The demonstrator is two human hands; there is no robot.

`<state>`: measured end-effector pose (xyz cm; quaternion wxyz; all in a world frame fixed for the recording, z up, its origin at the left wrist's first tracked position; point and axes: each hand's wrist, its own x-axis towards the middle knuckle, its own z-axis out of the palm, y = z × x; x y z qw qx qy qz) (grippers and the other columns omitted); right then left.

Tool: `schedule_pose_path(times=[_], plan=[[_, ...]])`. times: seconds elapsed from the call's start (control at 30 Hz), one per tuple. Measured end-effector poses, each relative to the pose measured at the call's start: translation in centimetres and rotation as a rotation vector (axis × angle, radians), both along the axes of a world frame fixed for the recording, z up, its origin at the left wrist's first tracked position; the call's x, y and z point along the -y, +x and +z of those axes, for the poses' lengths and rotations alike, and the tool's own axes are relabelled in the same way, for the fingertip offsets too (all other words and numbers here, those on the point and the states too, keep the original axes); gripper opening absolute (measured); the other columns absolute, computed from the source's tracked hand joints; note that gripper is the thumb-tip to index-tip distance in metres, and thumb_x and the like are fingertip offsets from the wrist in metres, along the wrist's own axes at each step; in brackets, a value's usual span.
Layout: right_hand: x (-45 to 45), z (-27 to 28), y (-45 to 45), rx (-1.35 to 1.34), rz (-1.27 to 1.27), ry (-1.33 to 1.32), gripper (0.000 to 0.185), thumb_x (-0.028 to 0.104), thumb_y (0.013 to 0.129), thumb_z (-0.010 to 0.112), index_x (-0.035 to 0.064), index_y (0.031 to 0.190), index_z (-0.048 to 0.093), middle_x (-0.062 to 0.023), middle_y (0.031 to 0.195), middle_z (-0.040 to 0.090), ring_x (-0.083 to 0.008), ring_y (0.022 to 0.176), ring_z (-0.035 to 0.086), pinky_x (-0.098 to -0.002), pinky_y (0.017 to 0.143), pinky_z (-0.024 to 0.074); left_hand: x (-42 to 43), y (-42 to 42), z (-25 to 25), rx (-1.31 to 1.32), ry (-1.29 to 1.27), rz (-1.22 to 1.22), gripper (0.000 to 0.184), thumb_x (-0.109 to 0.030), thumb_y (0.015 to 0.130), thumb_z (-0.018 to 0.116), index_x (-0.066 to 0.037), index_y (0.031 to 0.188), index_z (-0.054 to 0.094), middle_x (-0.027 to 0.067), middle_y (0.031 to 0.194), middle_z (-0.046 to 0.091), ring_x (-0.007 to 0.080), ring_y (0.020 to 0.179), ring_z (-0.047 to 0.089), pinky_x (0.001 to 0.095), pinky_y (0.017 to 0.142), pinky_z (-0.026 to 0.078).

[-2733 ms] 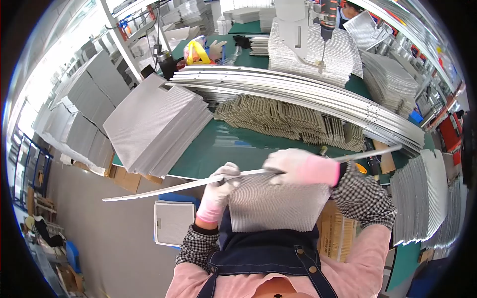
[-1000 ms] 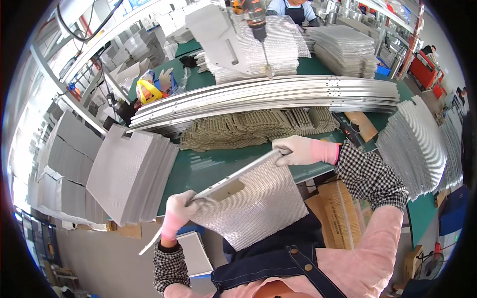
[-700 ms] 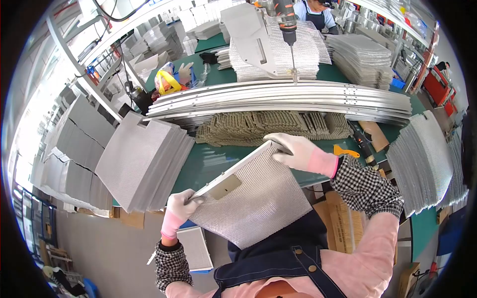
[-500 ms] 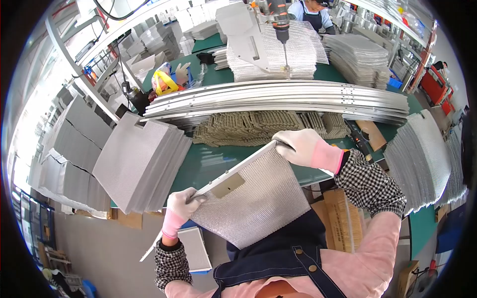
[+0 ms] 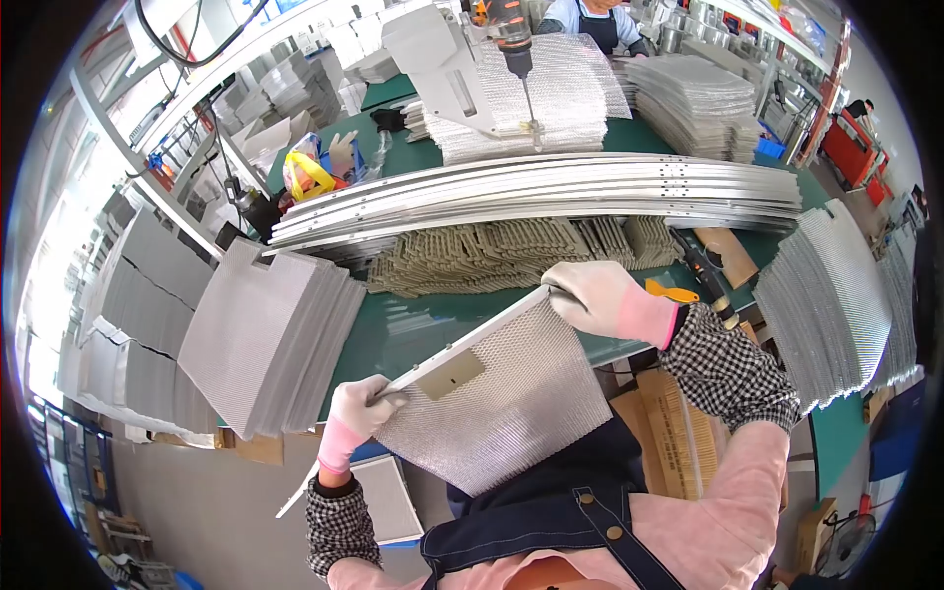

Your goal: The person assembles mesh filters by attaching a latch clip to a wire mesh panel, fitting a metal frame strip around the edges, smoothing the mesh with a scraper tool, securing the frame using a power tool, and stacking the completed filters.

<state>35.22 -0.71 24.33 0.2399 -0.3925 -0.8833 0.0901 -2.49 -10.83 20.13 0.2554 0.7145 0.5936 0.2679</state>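
A silvery mesh sheet (image 5: 511, 413) hangs tilted in front of my apron, with a pale metal strip (image 5: 472, 337) along its upper edge. A small olive-grey plate (image 5: 451, 375) lies against the mesh just under the strip. My left hand (image 5: 362, 405), in a white and pink glove, is closed on the strip at the sheet's left corner. Higher up, my right hand (image 5: 602, 299) pinches the strip at the sheet's right corner. The strip's thin end (image 5: 298, 490) shows below my left wrist.
Behind lie olive-grey pieces (image 5: 482, 256) and long metal strips (image 5: 551, 187). Mesh stacks stand left (image 5: 261, 344) and right (image 5: 826, 305). A drill (image 5: 513, 44) hangs over a far stack. An orange tool (image 5: 673, 291) lies beyond my right wrist. A person (image 5: 593, 25) stands at the back.
Since the oldest frame, the mesh sheet has turned to slant up rightward, and the olive-grey plate has come into view on it. My hands have moved farther apart. Lately only the camera view shifts slightly.
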Motion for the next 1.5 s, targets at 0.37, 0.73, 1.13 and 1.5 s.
schedule_pose_path(times=[0.37, 0.73, 1.13, 1.5], plan=[[2.0, -0.6, -0.6, -0.473, -0.01, -0.643, 0.026, 0.022, 0.092, 0.062, -0.0014, 0.101, 0.055, -0.0086, 0.087, 0.055, -0.0153, 0.081, 0.053, -0.0323, 0.074, 0.0451, -0.7, -0.3, 1.1, 0.109, -0.215, -0.039, 0.019, -0.013, 0.082, 0.071, 0.005, 0.085, 0.067, 0.0058, 0.062, 0.053, 0.0073, 0.06, 0.046, 0.028, 0.054, 0.04], [10.9, -10.6, 1.7, -0.751, -0.119, -0.841, 0.04, 0.022, 0.091, 0.067, -0.0051, 0.119, 0.057, -0.0063, 0.098, 0.065, -0.0126, 0.089, 0.058, -0.0302, 0.082, 0.0485, -0.9, -1.9, -0.9, 0.185, -0.241, 0.09, 0.018, -0.013, 0.084, 0.071, 0.005, 0.089, 0.07, 0.0021, 0.07, 0.064, 0.0057, 0.066, 0.053, 0.024, 0.061, 0.044], [15.5, -20.7, 7.1, -1.067, -0.444, -0.95, 0.048, 0.035, 0.089, 0.073, -0.004, 0.112, 0.06, -0.0015, 0.097, 0.063, -0.0083, 0.085, 0.055, -0.0244, 0.08, 0.0448, -1.5, 2.2, -4.7, 0.709, -0.298, 0.356, 0.036, -0.026, 0.088, 0.072, 0.004, 0.106, 0.067, 0.0019, 0.085, 0.064, 0.0088, 0.074, 0.057, 0.0239, 0.067, 0.047], [15.6, -22.8, 8.4, -1.36, -0.58, -0.728, 0.049, 0.033, 0.093, 0.066, -0.0067, 0.12, 0.055, -0.0098, 0.11, 0.062, -0.0172, 0.101, 0.06, -0.0318, 0.091, 0.0458, 6.4, 9.3, -12.0, 0.63, -0.322, 0.492, 0.031, -0.025, 0.096, 0.063, 0.005, 0.103, 0.063, 0.0016, 0.083, 0.06, 0.0067, 0.077, 0.05, 0.0252, 0.069, 0.043]])
